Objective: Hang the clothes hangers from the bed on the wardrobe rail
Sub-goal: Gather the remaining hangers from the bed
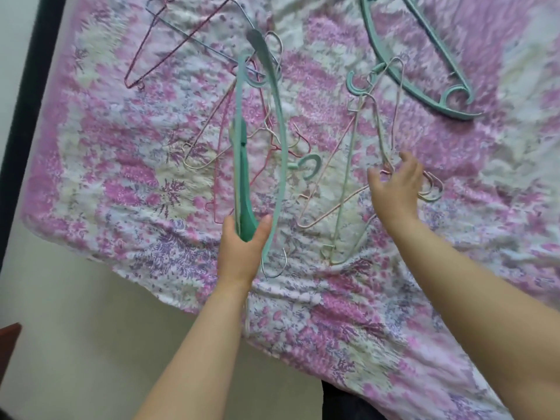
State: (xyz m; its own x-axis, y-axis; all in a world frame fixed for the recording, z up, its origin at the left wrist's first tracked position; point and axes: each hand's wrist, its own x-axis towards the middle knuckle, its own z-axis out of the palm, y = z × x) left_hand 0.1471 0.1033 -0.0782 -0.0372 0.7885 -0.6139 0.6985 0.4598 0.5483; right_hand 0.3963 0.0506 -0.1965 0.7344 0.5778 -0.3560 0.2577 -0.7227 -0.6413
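A bed [378, 328] under a crumpled pink, lilac and white floral sheet fills the view, its corner jutting toward six o'clock over a pale floor, with a dark frame edge running up the nine o'clock side. The left hand [242, 253] grips a bundle of teal plastic clothes hangers [242, 165] by one end, thumb and fingers curled round them, the bundle standing up toward twelve o'clock above the sheet. The right hand [397, 189] hovers low over a loose cluster of pale pink and white wire hangers [354, 165] at about three o'clock from the bundle, its fingers [409, 160] partly curled around the bunched hook ends; whether they truly pinch the wire I cannot tell, as the hand is blurred. The long axis of these wire hangers runs from the fingers down toward seven o'clock, so a lift would likely draw them up by the hooks. The right hand is clearly the nearer one. More hangers wait on the sheet: a large teal plastic hanger [424, 62] at one o'clock and dark red and blue wire hangers [169, 47] at eleven o'clock. The wardrobe rail is out of sight.
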